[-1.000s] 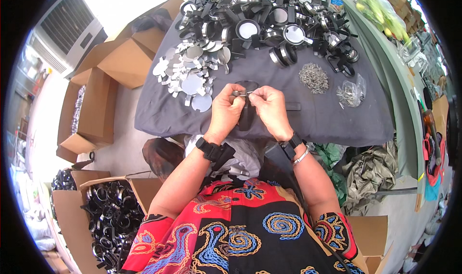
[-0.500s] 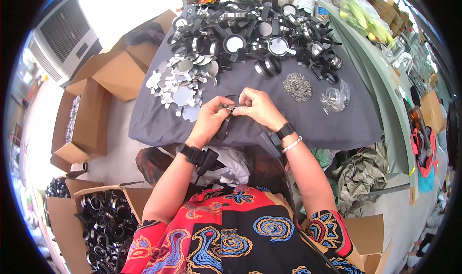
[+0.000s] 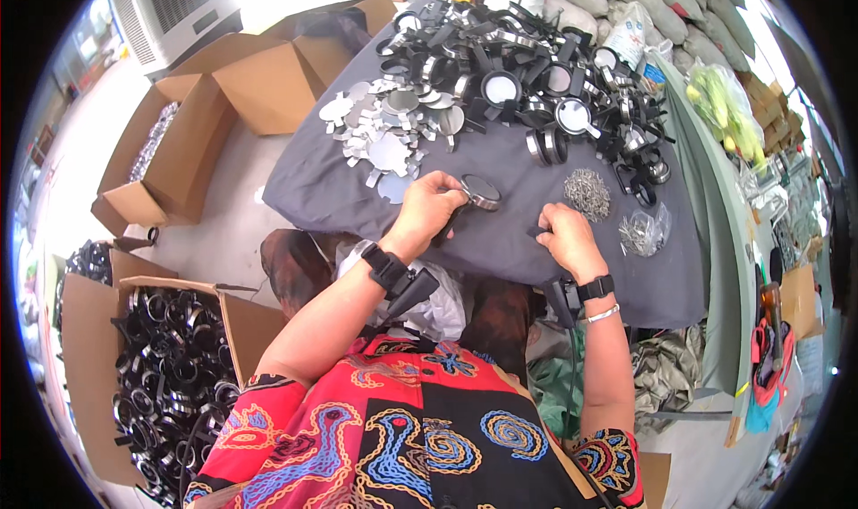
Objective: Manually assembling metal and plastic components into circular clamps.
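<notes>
My left hand [image 3: 429, 212] is closed around the handle of a round black part with a silver metal rim [image 3: 481, 193], its disc face tilted upward over the cloth. My right hand [image 3: 570, 239] is apart from it, fingers curled, just in front of a heap of small metal pins [image 3: 587, 195]. Something dark shows at its fingertips, too small to name. To the far left of the left hand lies a pile of flat silver discs with tabs [image 3: 390, 151]. A big heap of similar black round parts with metal bands [image 3: 502, 89] covers the back of the table.
A grey cloth [image 3: 322, 187] covers the table. Beside the pins lies a clear bag of more pins [image 3: 645, 232]. A cardboard box of black parts [image 3: 170, 357] stands at lower left, with more open boxes [image 3: 192, 165] behind it. A green sheet [image 3: 715, 205] hangs along the right.
My hands, together before, have parted. The left keeps the round part, now turned into view; the right has moved right toward the pins. The head view has shifted, moving the table rightward.
</notes>
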Demonstrator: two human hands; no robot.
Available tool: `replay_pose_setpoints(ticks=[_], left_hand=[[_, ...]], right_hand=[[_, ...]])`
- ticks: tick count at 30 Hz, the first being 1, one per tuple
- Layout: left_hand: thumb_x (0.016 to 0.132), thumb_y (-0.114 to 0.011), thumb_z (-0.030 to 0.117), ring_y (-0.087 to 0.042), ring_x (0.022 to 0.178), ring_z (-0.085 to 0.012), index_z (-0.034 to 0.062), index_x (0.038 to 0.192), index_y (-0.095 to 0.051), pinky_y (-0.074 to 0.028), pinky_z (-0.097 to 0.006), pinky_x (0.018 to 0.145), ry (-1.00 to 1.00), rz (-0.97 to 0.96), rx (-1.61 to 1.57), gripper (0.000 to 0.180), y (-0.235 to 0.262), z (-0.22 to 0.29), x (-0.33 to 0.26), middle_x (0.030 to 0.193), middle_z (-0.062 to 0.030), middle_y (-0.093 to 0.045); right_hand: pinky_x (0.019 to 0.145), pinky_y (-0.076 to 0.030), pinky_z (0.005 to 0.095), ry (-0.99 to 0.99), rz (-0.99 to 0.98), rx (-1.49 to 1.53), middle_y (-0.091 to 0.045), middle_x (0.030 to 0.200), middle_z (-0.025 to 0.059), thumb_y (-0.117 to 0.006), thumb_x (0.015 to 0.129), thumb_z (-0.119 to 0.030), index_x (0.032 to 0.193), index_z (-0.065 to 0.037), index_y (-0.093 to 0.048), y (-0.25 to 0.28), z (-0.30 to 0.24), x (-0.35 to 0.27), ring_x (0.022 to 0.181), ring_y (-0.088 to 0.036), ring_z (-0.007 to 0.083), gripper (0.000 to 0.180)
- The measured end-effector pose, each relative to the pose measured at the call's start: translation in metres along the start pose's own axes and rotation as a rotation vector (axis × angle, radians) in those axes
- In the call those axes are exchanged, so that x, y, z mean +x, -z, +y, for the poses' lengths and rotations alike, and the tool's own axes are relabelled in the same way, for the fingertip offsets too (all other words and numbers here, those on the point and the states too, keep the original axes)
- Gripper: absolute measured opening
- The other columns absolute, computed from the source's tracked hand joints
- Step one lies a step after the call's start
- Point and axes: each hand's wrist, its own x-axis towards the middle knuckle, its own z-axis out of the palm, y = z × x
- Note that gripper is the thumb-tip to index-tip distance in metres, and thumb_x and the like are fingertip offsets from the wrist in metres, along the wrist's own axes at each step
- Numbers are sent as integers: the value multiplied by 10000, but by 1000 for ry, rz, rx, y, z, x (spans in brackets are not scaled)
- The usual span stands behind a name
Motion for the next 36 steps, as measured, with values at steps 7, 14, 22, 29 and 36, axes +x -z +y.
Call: replay_pose_setpoints(ticks=[7, 14, 22, 29, 36], left_hand=[[816, -628, 32, -458, 430, -71, 18, 780, -613, -340, -223, 348, 30, -146, -16, 41, 10, 5, 0, 635, -12, -567], [800, -646, 33, -442, 404, -60, 14, 762, -618, -316, -218, 345, 0, -149, 7, 51, 12, 2, 9, 630, -21, -588], [791, -614, 56, -514, 681, -66, -16, 852, -607, -426, -247, 602, -352, -167, 236, 95, 11, -22, 13, 725, 2, -611], [762, -663, 151, -604, 626, -353, 14, 918, -548, -457, -413, 544, -646, -13, 670, 238, 12, -12, -10, 673, -169, -594], [773, -669, 159, -575, 554, -363, 23, 849, -533, -435, -419, 492, -698, 35, 665, 207, 11, -9, -3, 641, -160, -578]], right_hand=[[580, -458, 217, -48, -32, 1042, -591, 738, 1, -647, 791, 60, 973, -7, -597, -6, -48, 1, 648, -550, 47, 200], [725, -496, 278, 339, 302, 698, -640, 949, 72, -684, 742, 53, 892, -8, -589, -34, -64, 24, 835, -620, 168, 187], [652, -503, 304, 258, 267, 683, -642, 826, 83, -703, 736, 16, 887, -18, -591, -35, -58, 34, 731, -632, 212, 191], [645, -471, 353, 325, 136, 584, -594, 769, 95, -710, 732, -109, 853, -47, -590, -26, -59, 50, 728, -594, 281, 182], [526, -448, 208, 225, -251, 953, -531, 760, -19, -666, 806, -8, 883, 6, -604, -10, -61, 80, 633, -549, 51, 100]])
